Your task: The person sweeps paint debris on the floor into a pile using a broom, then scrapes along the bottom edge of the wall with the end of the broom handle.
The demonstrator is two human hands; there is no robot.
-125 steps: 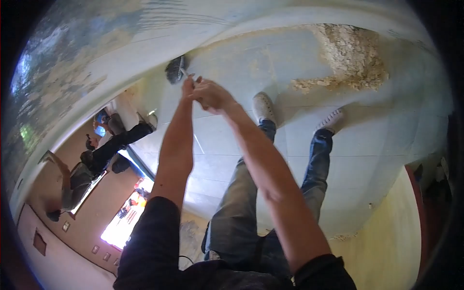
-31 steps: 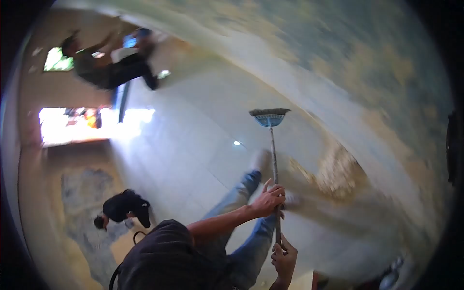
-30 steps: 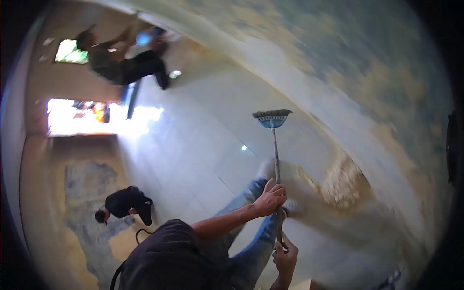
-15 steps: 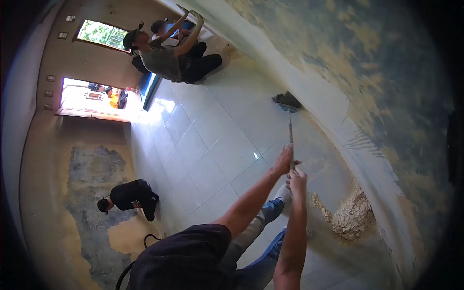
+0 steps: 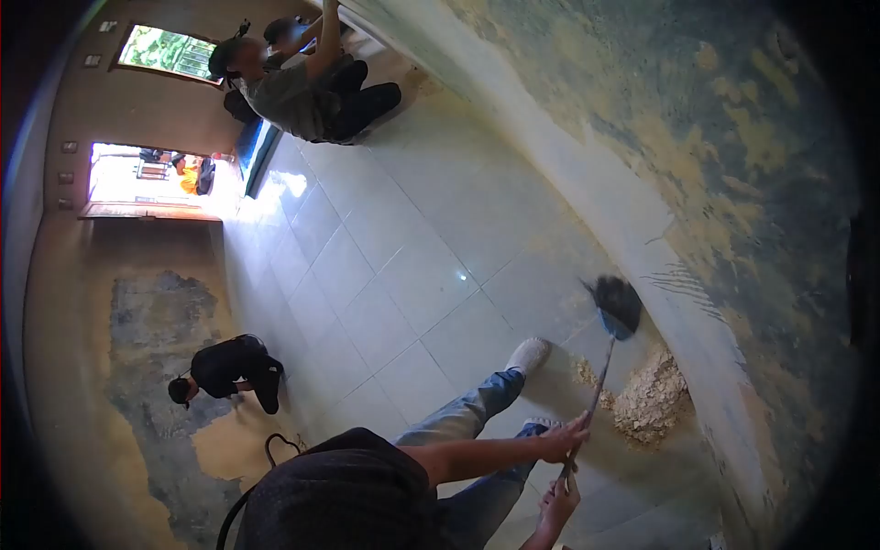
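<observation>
Head view: our left hand (image 5: 561,442) and right hand (image 5: 557,504) clamp the broom stick (image 5: 601,376), slanting far-right; left is nearer the brush (image 5: 618,307), debris heap (image 5: 653,399) right of stick.

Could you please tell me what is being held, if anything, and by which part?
A broom, held by its handle, with the left hand nearer the bristles than the right hand.
</observation>
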